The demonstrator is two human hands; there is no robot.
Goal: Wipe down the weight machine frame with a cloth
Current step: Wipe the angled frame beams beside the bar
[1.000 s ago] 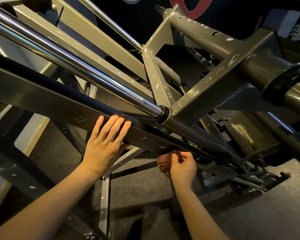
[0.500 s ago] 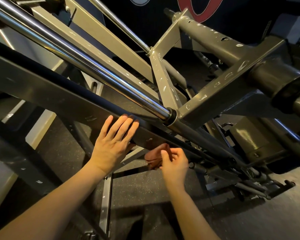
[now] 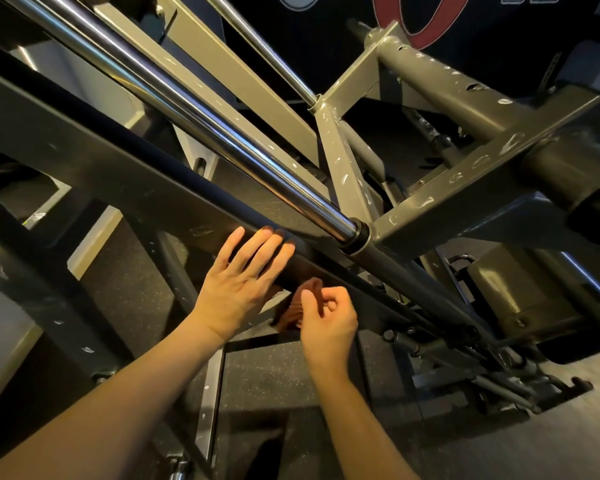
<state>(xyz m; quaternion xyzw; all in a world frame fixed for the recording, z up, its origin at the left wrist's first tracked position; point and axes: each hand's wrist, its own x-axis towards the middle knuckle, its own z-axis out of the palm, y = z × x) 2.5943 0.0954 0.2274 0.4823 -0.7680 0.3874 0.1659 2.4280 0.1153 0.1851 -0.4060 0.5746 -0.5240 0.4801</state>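
Observation:
The weight machine frame fills the head view: a dark slanted beam [image 3: 118, 174] runs from upper left to lower right, with a chrome bar [image 3: 201, 123] above it. My left hand [image 3: 243, 289] lies flat with straight fingers against the lower face of the dark beam. Just to its right, my right hand [image 3: 326, 317] grips a small brown cloth [image 3: 293, 311] and holds it against the underside of the same beam. Most of the cloth is hidden behind my fingers and the beam.
Grey scuffed crossbars [image 3: 471, 188] and a thick post [image 3: 440, 81] stand at the right. A thin upright strut [image 3: 212, 410] rises from the dark speckled floor [image 3: 278, 375] below my wrists. Small rods and linkages [image 3: 492, 379] crowd the lower right.
My right hand has slid the cloth leftward and up along the beam's underside, closer to my left hand. My left hand stays on the beam.

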